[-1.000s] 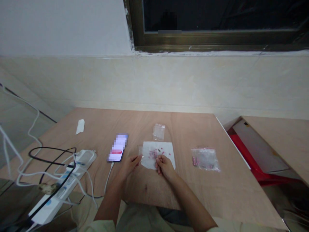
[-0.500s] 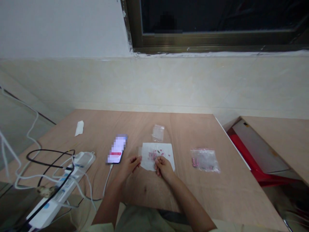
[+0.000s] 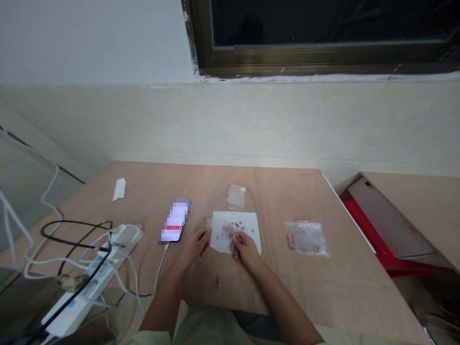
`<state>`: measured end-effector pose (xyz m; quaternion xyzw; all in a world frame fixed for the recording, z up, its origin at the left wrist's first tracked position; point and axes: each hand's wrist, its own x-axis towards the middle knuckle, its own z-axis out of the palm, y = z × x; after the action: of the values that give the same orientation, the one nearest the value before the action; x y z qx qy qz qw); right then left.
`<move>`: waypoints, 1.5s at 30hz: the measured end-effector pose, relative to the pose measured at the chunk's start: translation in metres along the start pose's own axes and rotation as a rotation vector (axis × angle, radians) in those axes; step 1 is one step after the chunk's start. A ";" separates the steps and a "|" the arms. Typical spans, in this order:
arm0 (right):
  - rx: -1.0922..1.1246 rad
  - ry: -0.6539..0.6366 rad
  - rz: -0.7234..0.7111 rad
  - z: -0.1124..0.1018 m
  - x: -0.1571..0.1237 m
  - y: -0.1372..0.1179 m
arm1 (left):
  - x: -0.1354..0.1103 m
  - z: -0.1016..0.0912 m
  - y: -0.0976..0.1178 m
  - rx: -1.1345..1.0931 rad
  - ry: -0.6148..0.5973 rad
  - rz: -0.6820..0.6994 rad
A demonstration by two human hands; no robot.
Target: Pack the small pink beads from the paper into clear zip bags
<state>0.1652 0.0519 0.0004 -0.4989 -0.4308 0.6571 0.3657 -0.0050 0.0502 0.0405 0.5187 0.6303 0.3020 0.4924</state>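
A white sheet of paper [image 3: 219,218] lies on the table with several small pink and dark pieces [image 3: 228,229] scattered over it. My right hand [image 3: 245,247] is closed in a pinch at the sheet's lower middle, beside the pink pieces. Whatever sits between those fingertips is too small to name. At the sheet's left edge my left hand [image 3: 198,243] is also closed, thumb against fingers. A translucent strip [image 3: 209,223] shows just above its fingertips; I cannot tell whether the hand grips it.
Beyond the sheet lies a small clear zip bag [image 3: 236,197]. A larger clear bag [image 3: 307,238] with pink beads rests to the right. On the left are a phone [image 3: 175,221] on a cable, a power strip [image 3: 97,278] with tangled cords and a white scrap [image 3: 119,189].
My left hand has turned slightly, its fingers curling closer at the sheet's edge. The right hand keeps its pinch over the paper. The whole view has shifted a little.
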 end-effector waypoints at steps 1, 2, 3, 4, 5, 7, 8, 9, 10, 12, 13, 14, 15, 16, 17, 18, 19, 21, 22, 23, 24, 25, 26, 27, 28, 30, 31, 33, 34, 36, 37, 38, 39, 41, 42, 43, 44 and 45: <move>0.002 -0.001 -0.001 0.000 0.000 0.000 | 0.000 0.001 0.001 -0.001 -0.008 -0.022; 0.002 -0.003 -0.003 0.000 0.000 0.000 | 0.000 0.003 0.003 0.006 -0.019 -0.041; 0.002 -0.004 -0.003 0.000 0.000 0.001 | 0.001 0.004 0.005 0.019 -0.030 -0.053; 0.004 -0.005 -0.003 0.000 0.000 0.001 | 0.001 0.005 0.007 0.037 -0.036 -0.054; 0.007 -0.007 -0.002 0.000 0.000 0.001 | 0.001 0.006 0.008 0.057 -0.038 -0.049; 0.027 -0.012 -0.002 -0.001 0.000 0.000 | 0.002 0.008 0.012 0.087 -0.030 -0.031; 0.038 -0.015 -0.003 -0.001 0.000 0.000 | 0.003 0.008 0.013 0.099 -0.018 -0.022; 0.047 -0.018 -0.003 -0.001 0.000 0.001 | 0.004 0.008 0.014 0.110 -0.003 -0.016; 0.056 -0.022 -0.001 -0.001 0.001 0.001 | 0.004 0.008 0.015 0.118 0.006 -0.011; 0.078 -0.026 0.010 -0.001 0.002 0.002 | 0.005 0.008 0.017 0.118 0.008 -0.004; 0.092 -0.027 0.016 -0.001 0.002 0.002 | 0.005 0.008 0.018 0.114 0.004 -0.002; 0.108 -0.026 0.020 -0.001 0.003 0.003 | 0.005 0.008 0.019 0.109 -0.002 0.001; 0.123 -0.024 0.022 -0.002 0.004 0.004 | 0.005 0.008 0.020 0.103 -0.011 0.007; 0.135 -0.021 0.022 -0.002 0.004 0.005 | 0.004 0.008 0.020 0.097 -0.016 0.015; 0.144 -0.018 0.023 -0.002 0.005 0.005 | 0.004 0.008 0.021 0.090 -0.017 0.021; 0.152 -0.016 0.024 -0.002 0.005 0.006 | 0.004 0.009 0.021 0.082 -0.014 0.024; 0.160 -0.013 0.027 -0.003 0.006 0.006 | 0.004 0.009 0.021 0.069 -0.007 0.023; 0.184 -0.015 0.036 -0.004 0.005 0.005 | 0.003 0.009 0.019 0.038 0.010 0.007; 0.201 -0.015 0.037 -0.004 0.005 0.004 | 0.003 0.009 0.018 0.021 0.014 -0.001; 0.222 -0.013 0.037 -0.005 0.004 0.003 | 0.003 0.010 0.017 0.002 0.013 -0.004; 0.245 -0.007 0.033 -0.005 0.003 0.001 | 0.002 0.010 0.016 -0.020 0.011 -0.002; 0.268 0.003 0.027 -0.005 0.002 0.000 | 0.001 0.010 0.014 -0.044 0.008 0.002; 0.288 0.015 0.021 -0.005 0.000 -0.002 | 0.000 0.011 0.013 -0.068 0.001 0.008; 0.303 0.026 0.017 -0.005 -0.001 -0.005 | -0.002 0.012 0.013 -0.093 -0.008 0.014; 0.311 0.033 0.018 -0.005 -0.003 -0.007 | -0.004 0.013 0.012 -0.114 -0.020 0.016; 0.313 0.042 0.032 -0.005 -0.005 -0.012 | -0.008 0.015 0.011 -0.138 -0.044 0.007; 0.311 0.047 0.044 -0.005 -0.006 -0.014 | -0.011 0.016 0.011 -0.146 -0.055 0.003; 0.299 0.065 0.066 -0.005 -0.008 -0.018 | -0.016 0.017 0.009 -0.155 -0.086 0.004; 0.293 0.078 0.070 -0.007 -0.008 -0.020 | -0.019 0.017 0.008 -0.157 -0.107 0.005; 0.272 0.095 0.057 -0.010 -0.009 -0.023 | -0.021 0.014 0.005 -0.184 -0.154 0.012; 0.252 0.094 0.042 -0.013 -0.010 -0.025 | -0.021 0.012 0.004 -0.206 -0.172 0.019; 0.228 0.092 0.021 -0.016 -0.010 -0.028 | -0.020 0.009 0.004 -0.230 -0.178 0.032; 0.197 0.085 0.001 -0.019 -0.011 -0.031 | -0.019 0.007 0.005 -0.249 -0.170 0.052; 0.117 0.072 -0.035 -0.024 -0.012 -0.038 | -0.012 0.004 0.011 -0.230 -0.135 0.101; 0.073 0.072 -0.053 -0.026 -0.013 -0.042 | -0.008 0.003 0.015 -0.191 -0.114 0.122; 0.026 0.075 -0.071 -0.028 -0.013 -0.047 | -0.004 0.003 0.020 -0.139 -0.103 0.140; -0.022 0.076 -0.089 -0.029 -0.013 -0.051 | 0.000 0.003 0.025 -0.088 -0.093 0.162; -0.067 0.078 -0.105 -0.030 -0.013 -0.056 | 0.004 0.004 0.030 -0.035 -0.090 0.189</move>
<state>0.1999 0.0660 0.0530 -0.5127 -0.4635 0.6022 0.3995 0.0095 0.0622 0.0648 0.5802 0.5503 0.3347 0.4985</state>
